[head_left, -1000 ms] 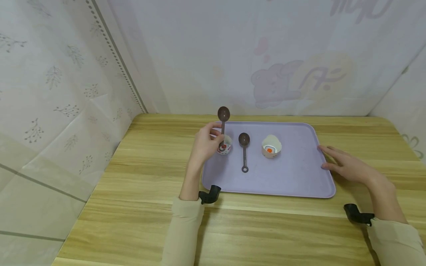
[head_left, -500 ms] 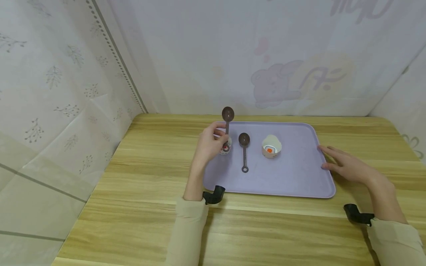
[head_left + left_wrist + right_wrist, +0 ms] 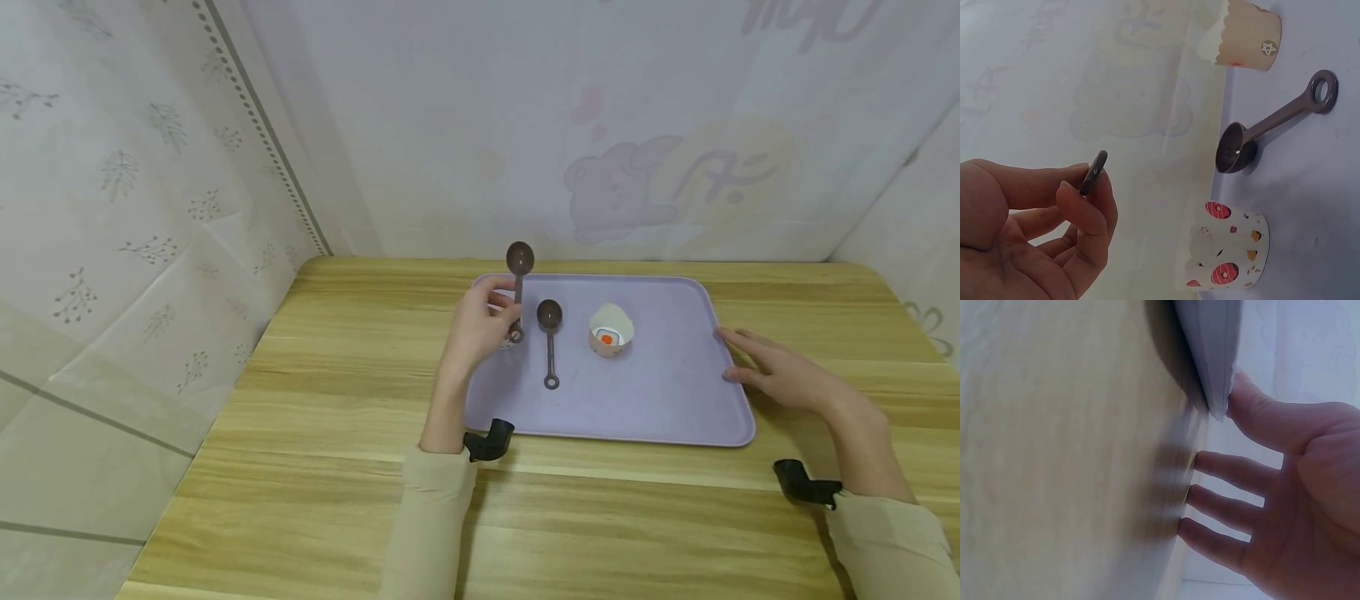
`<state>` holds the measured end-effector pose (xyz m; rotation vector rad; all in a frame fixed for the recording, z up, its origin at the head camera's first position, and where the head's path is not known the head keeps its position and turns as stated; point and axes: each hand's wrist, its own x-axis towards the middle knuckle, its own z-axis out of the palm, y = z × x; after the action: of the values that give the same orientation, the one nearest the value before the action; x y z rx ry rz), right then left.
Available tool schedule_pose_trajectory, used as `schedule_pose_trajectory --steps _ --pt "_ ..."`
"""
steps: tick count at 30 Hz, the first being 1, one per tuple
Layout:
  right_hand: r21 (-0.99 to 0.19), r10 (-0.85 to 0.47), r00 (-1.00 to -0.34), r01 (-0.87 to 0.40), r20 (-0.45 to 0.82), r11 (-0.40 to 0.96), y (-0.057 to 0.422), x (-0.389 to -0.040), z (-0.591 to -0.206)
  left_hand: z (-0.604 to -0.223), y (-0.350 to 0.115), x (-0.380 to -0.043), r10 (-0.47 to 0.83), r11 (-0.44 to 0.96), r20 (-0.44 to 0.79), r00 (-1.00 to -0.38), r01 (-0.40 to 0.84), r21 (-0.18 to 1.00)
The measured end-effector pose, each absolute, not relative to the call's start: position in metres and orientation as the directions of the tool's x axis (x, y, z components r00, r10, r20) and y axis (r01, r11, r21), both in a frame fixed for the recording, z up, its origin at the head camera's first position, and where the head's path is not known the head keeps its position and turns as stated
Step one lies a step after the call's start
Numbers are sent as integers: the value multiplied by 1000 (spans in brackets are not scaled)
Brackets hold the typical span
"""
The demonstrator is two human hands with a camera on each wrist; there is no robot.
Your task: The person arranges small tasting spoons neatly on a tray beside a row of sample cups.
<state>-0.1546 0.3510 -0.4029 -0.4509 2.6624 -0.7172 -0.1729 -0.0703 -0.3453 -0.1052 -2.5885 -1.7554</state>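
My left hand (image 3: 480, 325) pinches the handle of a brown measuring spoon (image 3: 520, 258), its round bowl up and the ring end down. In the left wrist view only the handle's end shows between thumb and fingers, above the tray and apart from the white patterned paper cup (image 3: 1229, 247). That cup is mostly hidden behind the hand in the head view. A second brown measuring spoon (image 3: 550, 315) lies on the lilac tray (image 3: 660, 400). My right hand (image 3: 787, 371) has its fingers extended, with the thumb touching the tray's right edge.
Right of the lying spoon stands a beige paper cup (image 3: 611, 347) with a white and orange piece inside. The tray rests on a wooden table (image 3: 337, 375). Pale patterned cloth (image 3: 450, 142) hangs behind and at both sides.
My left hand has moved a little to the right with the upright measuring spoon, covering more of the patterned cup. My right hand, the tray and the lying spoon stay put.
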Motion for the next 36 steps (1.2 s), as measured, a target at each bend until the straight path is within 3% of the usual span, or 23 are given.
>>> schedule_pose_trajectory --steps 36 --pt "-522 -380 -891 -207 -249 827 350 -155 -401 -349 -29 -170 123 356 28 -992 71 932"
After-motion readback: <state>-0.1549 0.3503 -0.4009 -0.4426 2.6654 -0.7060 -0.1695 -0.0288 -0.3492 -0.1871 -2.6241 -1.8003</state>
